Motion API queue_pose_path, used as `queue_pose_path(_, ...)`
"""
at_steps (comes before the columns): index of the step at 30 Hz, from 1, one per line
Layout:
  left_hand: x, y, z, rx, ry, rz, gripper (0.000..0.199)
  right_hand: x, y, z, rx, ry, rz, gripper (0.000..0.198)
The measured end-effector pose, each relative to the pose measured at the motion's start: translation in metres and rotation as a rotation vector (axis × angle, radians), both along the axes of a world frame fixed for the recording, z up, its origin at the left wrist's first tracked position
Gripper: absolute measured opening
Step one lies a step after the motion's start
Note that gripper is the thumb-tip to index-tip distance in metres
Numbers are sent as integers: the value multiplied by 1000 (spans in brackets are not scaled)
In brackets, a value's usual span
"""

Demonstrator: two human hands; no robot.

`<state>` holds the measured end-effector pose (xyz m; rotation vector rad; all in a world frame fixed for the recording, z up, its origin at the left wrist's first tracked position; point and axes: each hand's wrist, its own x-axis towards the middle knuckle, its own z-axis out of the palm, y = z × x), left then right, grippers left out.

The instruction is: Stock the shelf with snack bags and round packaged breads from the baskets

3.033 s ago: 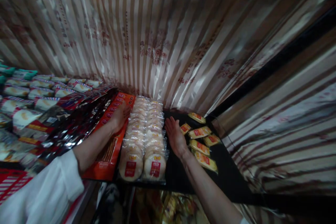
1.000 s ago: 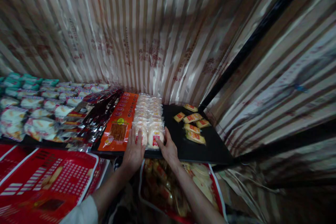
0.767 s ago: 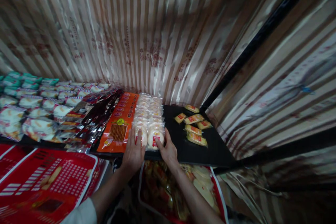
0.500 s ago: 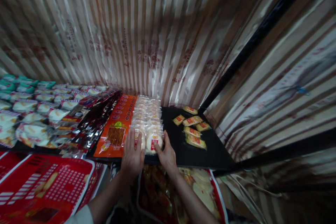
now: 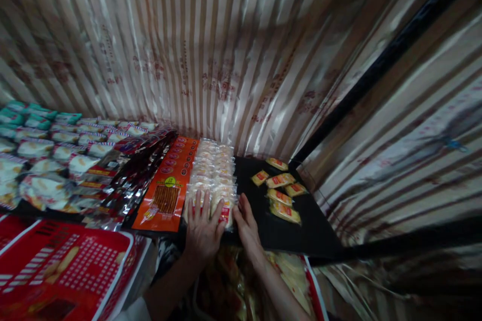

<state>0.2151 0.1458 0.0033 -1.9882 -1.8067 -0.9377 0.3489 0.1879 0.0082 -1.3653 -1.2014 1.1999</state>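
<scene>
Two rows of round white pastries in clear wrappers (image 5: 214,160) run back along the black shelf (image 5: 271,233). My left hand (image 5: 203,228) lies with spread fingers on top of the front packets, partly covering them and their red labels. Beside the right edge of the front packet is my right hand (image 5: 248,225), fingers stretched out and touching or nearly touching the wrapper. Immediately left of the rows lies a flat orange snack bag (image 5: 167,185) with a picture of brown sticks on it.
Several small yellow packets (image 5: 280,180) lie loose on the right of the shelf. Dark shiny bags (image 5: 131,170) overlap at left, near many white packets (image 5: 48,190). Below are a red box (image 5: 68,266) and a red-rimmed carton (image 5: 312,281). A black pole (image 5: 339,105) slants before the striped sheeting (image 5: 211,50).
My left hand has shifted right, across the front pastries. My right hand has come off the top of the front packet to its right side. The view has tilted slightly.
</scene>
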Motion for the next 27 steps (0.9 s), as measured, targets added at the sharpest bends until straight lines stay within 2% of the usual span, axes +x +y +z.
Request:
queue_pose_path(6,0,2,-1,8,3,-8,54,0,14,12,-5,49,-10,80)
queue_pose_path(14,1,3,-4,-5,3,3,55,-11,23,10,-57,-36,69,77)
queue_pose_path(19,3,4,-3,-9,-3,14,52,-5,31,6,15,-20,41,70)
queue_pose_path(23,3,3,-1,-6,-12,12,51,0,52,1,98,-37,3,66)
queue_pose_path(27,3,2,-1,21,-4,3,50,1,73,2,99,-106,9,69)
